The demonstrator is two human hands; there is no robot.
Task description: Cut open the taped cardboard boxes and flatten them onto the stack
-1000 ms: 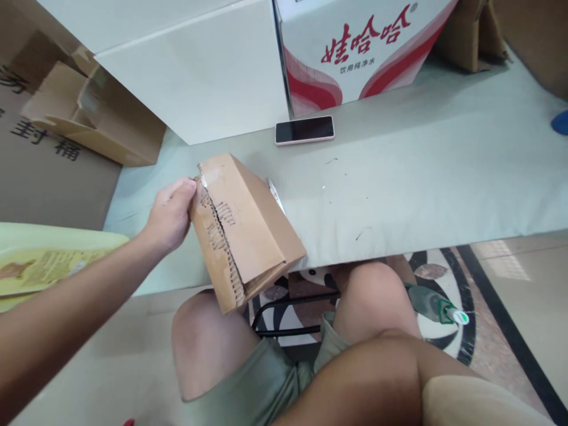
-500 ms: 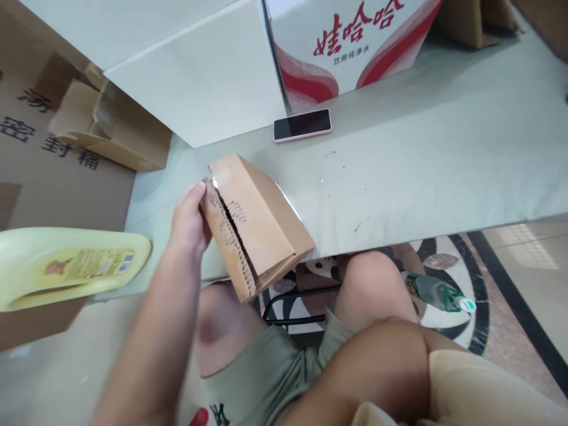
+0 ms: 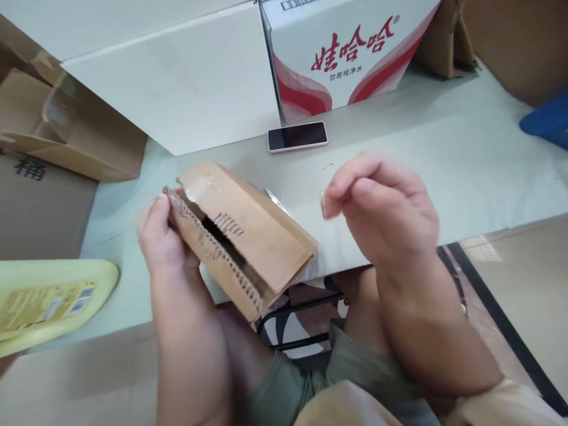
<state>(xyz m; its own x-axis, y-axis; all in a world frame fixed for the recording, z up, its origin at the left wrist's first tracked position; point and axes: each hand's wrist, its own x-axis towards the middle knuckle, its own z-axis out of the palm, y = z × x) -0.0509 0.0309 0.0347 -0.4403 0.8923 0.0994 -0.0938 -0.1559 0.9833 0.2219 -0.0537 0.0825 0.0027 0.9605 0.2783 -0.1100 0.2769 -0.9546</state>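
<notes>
A small brown cardboard box (image 3: 248,219) with a ragged torn edge is tilted above the front of the table. My left hand (image 3: 162,234) grips its left side, thumb on the torn flap, which stands apart from the top and leaves a dark gap. To the right of the box, my right hand (image 3: 386,207) is raised over the table, its fingers curled and the thumb folded against them; nothing shows in it. Behind the box, part of a thin silvery object (image 3: 277,202) lies on the table.
A phone (image 3: 297,136) lies before a white panel (image 3: 177,83) and a red-and-white water carton (image 3: 341,65). An open cardboard box (image 3: 89,130) stands at the left, near a pale yellow bottle (image 3: 57,302). Something blue (image 3: 548,121) sits at the right edge.
My right hand has come up from my lap to above the table. My left hand still holds the cardboard box, and the gap at its torn flap looks wider. The view has shifted.
</notes>
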